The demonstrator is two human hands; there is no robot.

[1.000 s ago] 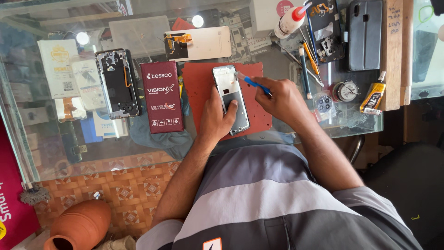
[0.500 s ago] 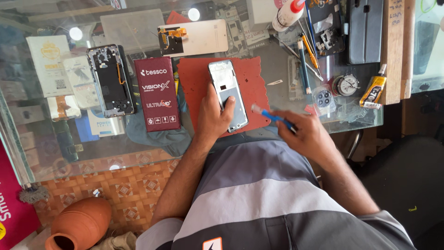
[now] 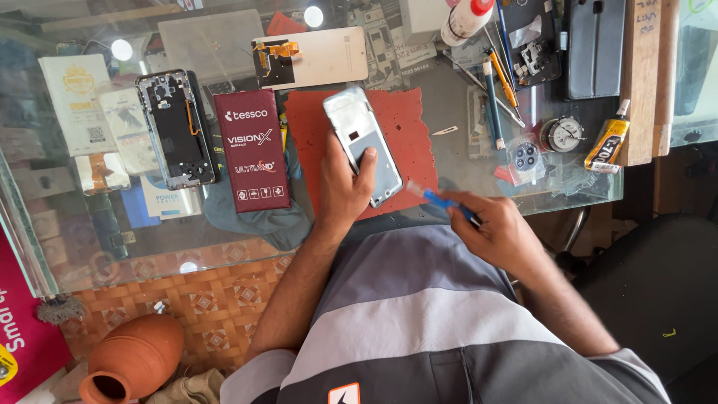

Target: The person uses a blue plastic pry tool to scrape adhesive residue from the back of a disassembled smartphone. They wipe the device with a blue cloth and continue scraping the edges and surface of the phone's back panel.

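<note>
The thin silver phone back panel (image 3: 363, 146) lies tilted on the rough red rubber mat (image 3: 407, 123) on the glass-topped table (image 3: 449, 97), clasped by the left hand (image 3: 345, 187) along its edges. It looks light, stiff and easily scratched, so edges seem the safest hold. The right hand (image 3: 497, 232) pinches a slim blue-handled tool (image 3: 437, 198) just beside it.

I see a dark red flat box (image 3: 252, 151) with white print lying on the glass counter (image 3: 112, 239), just left of the red mat (image 3: 411, 127), and a cream printed card or package (image 3: 75, 101) further left under the glass. A small yellow-and-black glue tube (image 3: 607, 144) lies near the counter's right end, a white bottle with a red cap (image 3: 467, 18) sits at the top edge. A magenta sign or package with white lettering (image 3: 26, 337) stands at bottom left below the counter.
</note>
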